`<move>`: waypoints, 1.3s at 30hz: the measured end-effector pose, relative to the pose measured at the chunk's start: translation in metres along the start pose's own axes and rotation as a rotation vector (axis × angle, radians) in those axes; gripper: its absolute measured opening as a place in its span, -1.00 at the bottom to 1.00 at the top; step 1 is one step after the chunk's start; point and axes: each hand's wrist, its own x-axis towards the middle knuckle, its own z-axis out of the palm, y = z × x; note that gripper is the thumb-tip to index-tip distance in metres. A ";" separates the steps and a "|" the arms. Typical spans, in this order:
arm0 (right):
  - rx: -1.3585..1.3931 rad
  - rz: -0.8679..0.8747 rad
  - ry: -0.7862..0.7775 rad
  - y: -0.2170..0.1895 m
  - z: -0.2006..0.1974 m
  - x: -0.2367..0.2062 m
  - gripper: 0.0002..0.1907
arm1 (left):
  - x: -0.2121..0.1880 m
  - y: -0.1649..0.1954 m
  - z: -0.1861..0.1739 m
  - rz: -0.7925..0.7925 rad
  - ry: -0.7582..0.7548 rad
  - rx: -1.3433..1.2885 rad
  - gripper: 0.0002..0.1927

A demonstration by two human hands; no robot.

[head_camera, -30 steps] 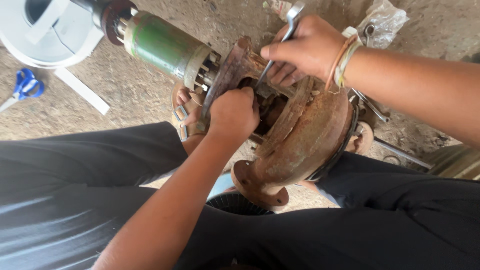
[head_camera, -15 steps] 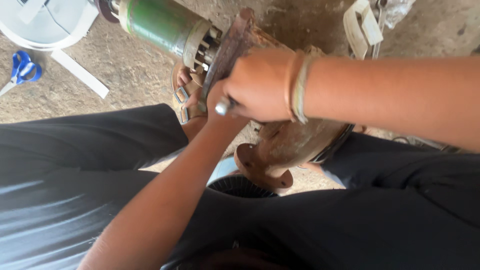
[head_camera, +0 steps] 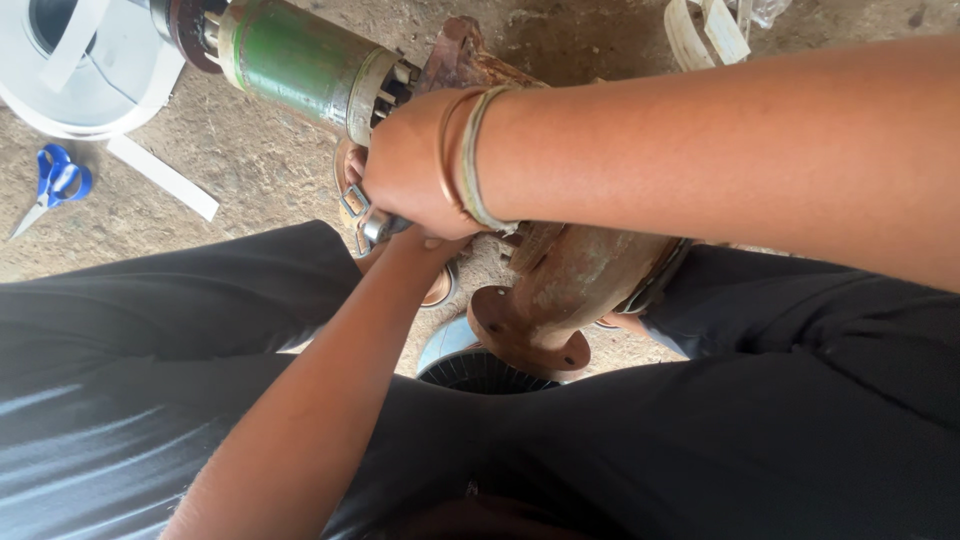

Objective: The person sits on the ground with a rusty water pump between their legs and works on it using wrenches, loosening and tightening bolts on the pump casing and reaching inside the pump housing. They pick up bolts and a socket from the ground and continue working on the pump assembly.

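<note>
Dusty concrete floor (head_camera: 250, 170) lay beneath the work. Right hand (head_camera: 415, 170) clenched a metal wrench (head_camera: 372, 228) against the rusty pump housing (head_camera: 560, 280); left hand was hidden beneath it, grip unclear. Slipping off the corroded fastener could likely bruise knuckles.

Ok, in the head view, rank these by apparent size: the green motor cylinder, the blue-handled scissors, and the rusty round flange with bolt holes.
1. Green motor cylinder, clearly the largest.
2. Rusty round flange with bolt holes.
3. Blue-handled scissors, the smallest, though they lie farther from the camera, so this last ranking is unsure.
</note>
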 end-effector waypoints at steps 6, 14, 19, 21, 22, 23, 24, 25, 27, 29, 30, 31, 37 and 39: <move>0.016 0.020 -0.048 -0.005 -0.002 -0.002 -0.70 | 0.012 -0.008 0.010 0.054 -0.006 -0.131 -0.50; 0.097 0.064 -0.014 0.005 -0.007 -0.017 -0.79 | 0.012 -0.013 0.011 0.383 0.250 0.105 -0.62; 0.171 0.115 0.065 0.032 0.009 -0.010 -0.76 | 0.008 -0.003 0.001 0.561 0.521 0.306 -0.68; 0.225 0.083 0.134 0.051 0.019 -0.011 -0.77 | 0.007 0.011 -0.002 0.434 0.478 0.267 -0.74; 0.250 0.064 0.169 0.063 0.025 -0.013 -0.77 | 0.007 0.018 -0.004 0.317 0.399 0.212 -0.75; 0.416 0.143 0.260 0.076 0.031 -0.016 -0.77 | 0.007 0.025 -0.006 0.199 0.319 0.157 -0.74; 0.581 0.223 0.348 0.090 0.037 -0.020 -0.73 | 0.005 0.032 -0.009 0.157 0.329 0.088 -0.72; 0.807 0.336 0.307 0.105 0.044 -0.024 -0.70 | 0.002 0.037 -0.011 0.115 0.340 0.019 -0.70; 1.111 0.435 0.241 0.135 0.059 -0.031 -0.65 | -0.003 0.046 -0.015 0.050 0.333 -0.058 -0.67; 1.272 0.411 0.215 0.160 0.074 -0.036 -0.62 | -0.004 0.053 -0.020 0.010 0.291 -0.064 -0.69; 1.283 0.422 0.232 0.169 0.081 -0.036 -0.62 | -0.004 0.057 -0.021 0.032 0.318 -0.032 -0.69; 1.292 0.428 0.241 0.175 0.088 -0.036 -0.63 | -0.005 0.060 -0.021 0.048 0.346 -0.004 -0.68; 1.415 0.471 0.297 0.159 0.090 -0.038 -0.64 | -0.007 0.069 -0.017 -0.017 0.396 0.188 -0.60; 1.399 0.490 0.347 0.141 0.079 -0.044 -0.62 | -0.004 0.068 -0.013 -0.003 0.436 0.217 -0.63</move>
